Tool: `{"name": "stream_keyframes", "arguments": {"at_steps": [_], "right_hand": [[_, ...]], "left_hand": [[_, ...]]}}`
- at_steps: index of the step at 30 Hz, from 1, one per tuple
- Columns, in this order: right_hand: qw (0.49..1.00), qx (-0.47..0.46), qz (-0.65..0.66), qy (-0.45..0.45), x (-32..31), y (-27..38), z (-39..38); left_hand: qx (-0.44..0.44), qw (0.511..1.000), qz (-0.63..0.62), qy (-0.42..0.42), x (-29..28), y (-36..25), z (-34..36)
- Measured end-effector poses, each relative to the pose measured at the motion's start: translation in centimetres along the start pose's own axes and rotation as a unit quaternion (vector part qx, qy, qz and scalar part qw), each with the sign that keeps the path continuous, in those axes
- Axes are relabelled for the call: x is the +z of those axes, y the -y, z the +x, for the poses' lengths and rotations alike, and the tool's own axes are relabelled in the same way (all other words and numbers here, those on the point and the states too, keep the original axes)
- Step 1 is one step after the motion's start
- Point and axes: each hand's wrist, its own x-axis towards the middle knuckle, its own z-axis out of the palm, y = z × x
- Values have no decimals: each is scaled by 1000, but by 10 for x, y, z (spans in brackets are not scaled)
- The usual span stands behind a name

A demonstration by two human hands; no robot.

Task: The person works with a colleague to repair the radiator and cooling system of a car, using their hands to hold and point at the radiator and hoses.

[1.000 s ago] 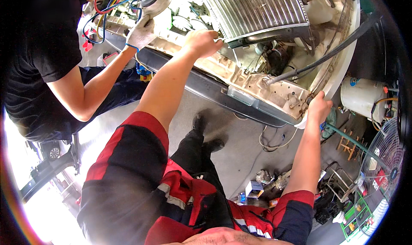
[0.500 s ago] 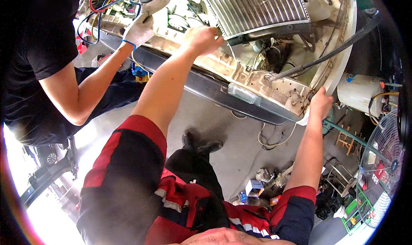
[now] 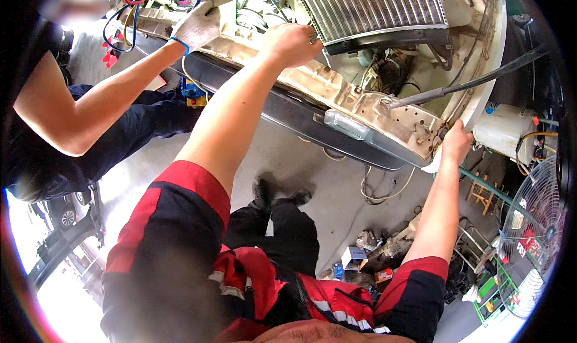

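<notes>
My left hand (image 3: 292, 46) is closed, its fingers curled at the lower left edge of a finned metal radiator (image 3: 378, 12). What lies inside those fingers is hidden. A thin pale strip hangs just beside the fingertips. Farther right, my right hand (image 3: 457, 145) is wrapped over the white fender (image 3: 484, 106) at the car's front corner. Between my hands runs the car's worn beige front crossmember (image 3: 336, 91), with the dark bumper (image 3: 288, 118) and a clear lamp (image 3: 347, 124) below it.
At the left, a co-worker's gloved hand (image 3: 198, 27) rests by the front rail, near blue and red hoses (image 3: 135, 3). A prop rod (image 3: 469, 86) slants over the engine bay. A wire-guarded fan (image 3: 538, 235), a white tank (image 3: 503, 127) and loose parts (image 3: 384, 244) stand at the right.
The view has shifted slightly, and the co-worker's body has moved down and left. Both my hands keep their places at the radiator edge and the fender.
</notes>
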Motion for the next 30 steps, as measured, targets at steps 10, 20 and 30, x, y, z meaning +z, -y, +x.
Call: {"name": "stream_keyframes", "arguments": {"at_steps": [10,20,30], "right_hand": [[1000,-1,27,-2,-4,2,5],[1000,11,6,-6,-6,5,-3],[1000,8,7,-1,-10,15,-10]], "left_hand": [[1,1000,-5,24,-11,-7,2],[6,999,-3,37,-11,-2,2],[16,1000,-10,5,-7,2,2]]}}
